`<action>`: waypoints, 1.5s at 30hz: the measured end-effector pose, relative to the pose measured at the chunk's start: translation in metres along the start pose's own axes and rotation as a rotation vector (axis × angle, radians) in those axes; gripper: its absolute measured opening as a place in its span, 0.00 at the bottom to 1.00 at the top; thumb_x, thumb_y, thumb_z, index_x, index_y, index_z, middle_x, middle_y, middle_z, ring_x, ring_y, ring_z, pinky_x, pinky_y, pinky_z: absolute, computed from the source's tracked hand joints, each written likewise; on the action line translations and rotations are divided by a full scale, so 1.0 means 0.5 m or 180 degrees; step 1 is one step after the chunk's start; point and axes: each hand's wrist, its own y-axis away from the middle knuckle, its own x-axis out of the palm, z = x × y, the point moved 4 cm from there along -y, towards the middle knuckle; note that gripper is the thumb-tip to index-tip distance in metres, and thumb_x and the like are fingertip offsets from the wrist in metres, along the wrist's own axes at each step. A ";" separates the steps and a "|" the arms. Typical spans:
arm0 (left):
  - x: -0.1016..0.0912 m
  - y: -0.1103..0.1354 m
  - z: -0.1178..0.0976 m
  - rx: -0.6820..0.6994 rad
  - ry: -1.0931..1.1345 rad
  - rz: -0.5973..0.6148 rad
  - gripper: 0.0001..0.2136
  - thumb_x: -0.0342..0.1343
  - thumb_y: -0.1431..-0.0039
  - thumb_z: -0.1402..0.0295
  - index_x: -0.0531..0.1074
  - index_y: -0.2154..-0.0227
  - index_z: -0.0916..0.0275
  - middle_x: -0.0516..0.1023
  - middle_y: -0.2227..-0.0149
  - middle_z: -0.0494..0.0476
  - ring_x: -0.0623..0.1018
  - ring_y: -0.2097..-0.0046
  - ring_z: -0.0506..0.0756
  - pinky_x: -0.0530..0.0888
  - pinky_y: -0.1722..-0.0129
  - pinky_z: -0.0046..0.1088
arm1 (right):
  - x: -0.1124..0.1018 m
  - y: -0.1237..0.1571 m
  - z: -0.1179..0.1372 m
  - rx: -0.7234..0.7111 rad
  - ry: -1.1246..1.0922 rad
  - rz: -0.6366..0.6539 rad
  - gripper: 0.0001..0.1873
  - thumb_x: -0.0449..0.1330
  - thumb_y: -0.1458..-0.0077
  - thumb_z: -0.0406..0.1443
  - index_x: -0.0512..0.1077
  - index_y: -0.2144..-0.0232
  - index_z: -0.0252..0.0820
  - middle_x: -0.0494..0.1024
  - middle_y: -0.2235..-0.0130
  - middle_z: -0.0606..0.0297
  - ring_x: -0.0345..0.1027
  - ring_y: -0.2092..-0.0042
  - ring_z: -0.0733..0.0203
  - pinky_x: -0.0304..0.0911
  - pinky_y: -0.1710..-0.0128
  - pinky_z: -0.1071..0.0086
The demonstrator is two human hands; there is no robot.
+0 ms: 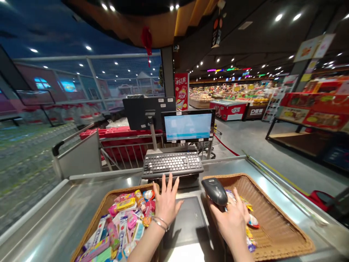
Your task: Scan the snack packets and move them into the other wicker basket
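Note:
My left hand point(167, 201) is open, fingers spread, hovering just in front of the black keyboard point(172, 164) and beside the left wicker basket point(105, 206). That basket is heaped with several small bright candy and snack packets point(125, 222). My right hand point(231, 218) is closed around a dark handheld barcode scanner point(216, 191), held over the near-left corner of the right wicker basket point(275, 218). A few colourful packets point(249, 222) lie in that basket beside my right hand. Between the baskets lies a flat dark scanner plate point(188, 220).
A lit point-of-sale screen point(188, 126) and a second monitor's back point(148, 112) stand behind the keyboard on the steel checkout counter point(57, 222). A metal gate and rails point(79, 154) are at left. Store aisles and red display shelving point(313, 109) lie to the right.

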 end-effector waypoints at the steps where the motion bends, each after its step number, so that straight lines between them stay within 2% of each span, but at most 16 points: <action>1: -0.002 0.011 0.015 -0.0078 0.0000 0.0015 0.38 0.55 0.44 0.50 0.49 0.33 0.52 0.46 0.29 0.61 0.42 0.30 0.71 0.36 0.38 0.68 | 0.010 0.004 0.012 -0.0115 -0.0023 0.0092 0.22 0.57 0.51 0.49 0.77 0.58 0.45 0.76 0.47 0.56 0.52 0.36 0.42 0.44 0.40 0.45; 5: -0.002 0.055 0.073 -0.0396 -0.0033 0.0080 0.38 0.55 0.44 0.49 0.50 0.33 0.53 0.46 0.29 0.62 0.42 0.30 0.72 0.39 0.38 0.69 | 0.046 0.023 0.053 -0.0519 -0.0048 0.0337 0.16 0.58 0.50 0.45 0.78 0.60 0.49 0.75 0.46 0.64 0.48 0.34 0.41 0.39 0.39 0.43; 9: 0.013 0.099 0.126 -0.0668 -0.0139 0.0202 0.38 0.57 0.44 0.54 0.50 0.33 0.53 0.45 0.29 0.62 0.41 0.30 0.72 0.40 0.38 0.68 | 0.078 0.044 0.083 -0.0735 -0.0014 0.0520 0.16 0.59 0.50 0.44 0.78 0.59 0.50 0.73 0.43 0.66 0.47 0.33 0.41 0.39 0.39 0.42; 15: 0.022 0.158 0.194 -0.0972 -0.0248 0.0409 0.40 0.59 0.46 0.52 0.51 0.33 0.54 0.44 0.29 0.62 0.38 0.30 0.72 0.37 0.38 0.66 | 0.112 0.075 0.119 -0.0709 -0.0073 0.0927 0.16 0.59 0.50 0.43 0.78 0.60 0.50 0.71 0.41 0.67 0.45 0.33 0.41 0.40 0.39 0.41; 19: 0.025 0.188 0.221 -0.1064 -0.0157 0.0586 0.39 0.59 0.47 0.50 0.53 0.34 0.52 0.44 0.29 0.61 0.37 0.30 0.73 0.36 0.38 0.67 | 0.131 0.094 0.134 -0.0687 -0.0115 0.1154 0.15 0.58 0.50 0.44 0.78 0.60 0.51 0.70 0.41 0.68 0.43 0.32 0.42 0.39 0.39 0.41; 24: 0.033 0.215 0.238 -0.1104 -0.0023 0.0893 0.36 0.61 0.48 0.53 0.57 0.36 0.48 0.45 0.29 0.58 0.36 0.30 0.73 0.36 0.38 0.68 | 0.151 0.114 0.142 -0.0733 -0.0119 0.1283 0.15 0.57 0.49 0.44 0.78 0.62 0.50 0.69 0.40 0.68 0.41 0.32 0.43 0.37 0.38 0.40; 30: 0.055 0.217 0.250 -0.0709 0.0310 0.1178 0.33 0.65 0.50 0.60 0.62 0.41 0.40 0.42 0.28 0.53 0.35 0.30 0.73 0.34 0.39 0.69 | 0.161 0.126 0.148 -0.0761 -0.0114 0.1373 0.14 0.57 0.49 0.44 0.78 0.64 0.49 0.71 0.41 0.66 0.41 0.32 0.43 0.37 0.39 0.40; 36: 0.093 0.193 0.244 -0.0356 0.0764 0.1662 0.26 0.64 0.50 0.67 0.70 0.47 0.41 0.42 0.28 0.51 0.34 0.30 0.72 0.31 0.42 0.71 | 0.163 0.131 0.146 -0.0742 -0.0091 0.1368 0.12 0.57 0.49 0.43 0.79 0.66 0.49 0.72 0.43 0.64 0.43 0.32 0.42 0.38 0.39 0.39; 40: 0.113 0.182 0.236 -0.0263 0.0932 0.1991 0.26 0.67 0.56 0.66 0.73 0.51 0.45 0.44 0.29 0.52 0.32 0.31 0.74 0.32 0.42 0.73 | 0.163 0.134 0.136 -0.0698 -0.0071 0.1368 0.13 0.57 0.50 0.43 0.79 0.65 0.50 0.73 0.43 0.65 0.45 0.33 0.42 0.39 0.39 0.40; 45: 0.103 0.174 0.233 -0.0257 0.0963 0.2096 0.26 0.72 0.62 0.62 0.75 0.56 0.50 0.50 0.30 0.57 0.35 0.31 0.75 0.30 0.44 0.74 | 0.164 0.138 0.123 -0.0678 -0.0030 0.1381 0.14 0.58 0.50 0.44 0.78 0.64 0.50 0.71 0.42 0.67 0.43 0.32 0.43 0.39 0.38 0.41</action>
